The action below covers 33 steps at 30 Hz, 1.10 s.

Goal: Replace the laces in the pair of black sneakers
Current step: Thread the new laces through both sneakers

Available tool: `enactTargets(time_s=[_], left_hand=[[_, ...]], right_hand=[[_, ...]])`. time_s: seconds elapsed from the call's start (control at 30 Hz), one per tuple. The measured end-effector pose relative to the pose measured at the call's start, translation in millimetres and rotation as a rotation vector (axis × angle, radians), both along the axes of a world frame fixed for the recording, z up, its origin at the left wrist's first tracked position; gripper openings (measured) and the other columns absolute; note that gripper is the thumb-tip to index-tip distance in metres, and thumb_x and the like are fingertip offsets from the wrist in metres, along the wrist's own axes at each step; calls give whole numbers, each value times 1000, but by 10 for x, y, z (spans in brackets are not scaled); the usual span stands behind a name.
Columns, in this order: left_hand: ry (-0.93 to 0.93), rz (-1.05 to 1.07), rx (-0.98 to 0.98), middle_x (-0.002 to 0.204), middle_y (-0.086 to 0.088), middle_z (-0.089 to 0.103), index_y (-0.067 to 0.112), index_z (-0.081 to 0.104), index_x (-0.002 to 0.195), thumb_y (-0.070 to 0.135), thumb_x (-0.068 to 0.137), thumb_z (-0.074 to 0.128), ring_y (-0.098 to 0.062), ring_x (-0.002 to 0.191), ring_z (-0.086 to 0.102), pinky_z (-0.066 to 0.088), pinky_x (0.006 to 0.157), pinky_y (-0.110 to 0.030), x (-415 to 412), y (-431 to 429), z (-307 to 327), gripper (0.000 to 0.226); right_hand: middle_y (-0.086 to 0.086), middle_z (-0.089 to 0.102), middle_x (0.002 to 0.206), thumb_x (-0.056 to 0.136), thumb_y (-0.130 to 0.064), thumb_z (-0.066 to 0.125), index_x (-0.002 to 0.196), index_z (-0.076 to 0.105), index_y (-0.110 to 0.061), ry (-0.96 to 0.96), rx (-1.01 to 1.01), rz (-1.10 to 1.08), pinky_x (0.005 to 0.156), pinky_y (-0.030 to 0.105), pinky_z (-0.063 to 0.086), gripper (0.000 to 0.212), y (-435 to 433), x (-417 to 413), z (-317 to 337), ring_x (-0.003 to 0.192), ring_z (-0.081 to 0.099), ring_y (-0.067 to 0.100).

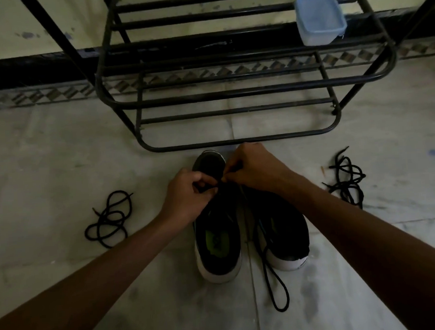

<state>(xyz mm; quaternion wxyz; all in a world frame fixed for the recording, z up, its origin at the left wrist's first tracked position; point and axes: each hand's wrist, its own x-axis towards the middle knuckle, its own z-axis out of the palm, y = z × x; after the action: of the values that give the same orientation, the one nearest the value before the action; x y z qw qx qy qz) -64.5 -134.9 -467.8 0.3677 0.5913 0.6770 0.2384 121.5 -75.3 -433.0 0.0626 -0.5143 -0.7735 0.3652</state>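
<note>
Lace end (277, 287) trails at 6 o'clock from the right sneaker (284, 227); the left sneaker (218, 244) stands heel-near, so left hand (187, 192) and right hand (255, 168), close together, pinch a lace (213, 188) over its front eyelets, probably threading. Loose lace (109, 218) lies at 9 o'clock, lace tangle (347, 179) at 3

Both hands crowd over the front of the left-side sneaker (218, 244), so its eyelets are covered. The lace (220, 183), pinched between the left hand (187, 192) and the right hand (255, 168), shows only as a short dark bit, and which eyelet it goes through cannot be told. The right wrist hides the toe of the right-side sneaker (282, 227). In the dim light, black lace and black upper merge. Both forearms run out at the lower edges. The rack (232, 91) is cut off at the top edge, and the lidded container (319, 18) on it does not show its contents.
</note>
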Motion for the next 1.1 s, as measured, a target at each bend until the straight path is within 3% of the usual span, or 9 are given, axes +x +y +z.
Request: enactTargets(time_s=[0.17,0.33,0.43,0.5,0.57,0.63,0.77,0.97,1.1], left_hand=[[8,29,22,93,-1,58,33,71,82,17,79,86,-6,72,56,40,60,-7,25,-10,-21,22],[-8,66,65,87,5,54,40,67,76,21,77,88,-4,72,55,41,62,-5,44,-22,-64,28],[-13,77,83,88,4,54,45,64,74,22,77,88,-5,74,57,41,64,-8,64,-28,-80,33],[-34,94,86,89,1,54,43,65,73,21,77,88,-9,76,59,46,67,-17,86,-33,-90,32],[-51,122,71,93,-3,55,39,66,73,18,78,87,-13,79,61,48,70,-20,108,-34,-103,29],[-64,150,58,96,-5,55,35,67,74,15,78,86,-14,81,61,46,68,-12,129,-42,-128,28],[-72,163,72,95,-5,54,34,66,73,11,78,85,-7,76,57,41,63,-4,157,-48,-161,31],[-82,188,79,89,0,56,38,66,71,21,75,90,-5,70,56,42,59,-9,145,-51,-176,30],[-133,190,80,92,0,57,36,68,76,15,77,88,-6,74,58,45,65,-10,129,-81,-167,29]], right_hand=[[-1,75,95,86,-22,76,97,79,-19,-2,58,-24,87,32,57,12,-34,-24,-15,87,68,9],[-5,73,101,89,-18,73,103,78,-23,0,97,-26,67,5,33,17,-139,-55,-96,73,52,-5],[-4,73,100,88,-16,73,101,78,-22,23,97,-51,64,4,33,15,-171,-54,-117,75,53,-4],[-3,75,98,87,-15,74,97,79,-21,43,104,-63,71,6,39,13,-171,-59,-123,79,59,0],[-1,75,96,86,-14,74,94,79,-19,49,100,-78,80,20,51,11,-175,-79,-138,86,65,8],[0,74,96,87,-14,73,92,77,-17,56,85,-91,84,27,53,7,-200,-94,-161,88,66,11],[0,72,95,86,-12,74,89,76,-15,78,96,-96,75,15,44,5,-215,-84,-175,83,60,5],[-8,71,97,87,-12,74,97,78,-20,62,45,-107,66,1,36,13,-156,-54,-131,72,52,-10],[-5,73,103,89,-15,73,102,78,-21,81,43,-115,67,2,34,15,-155,-26,-135,74,52,-9]])
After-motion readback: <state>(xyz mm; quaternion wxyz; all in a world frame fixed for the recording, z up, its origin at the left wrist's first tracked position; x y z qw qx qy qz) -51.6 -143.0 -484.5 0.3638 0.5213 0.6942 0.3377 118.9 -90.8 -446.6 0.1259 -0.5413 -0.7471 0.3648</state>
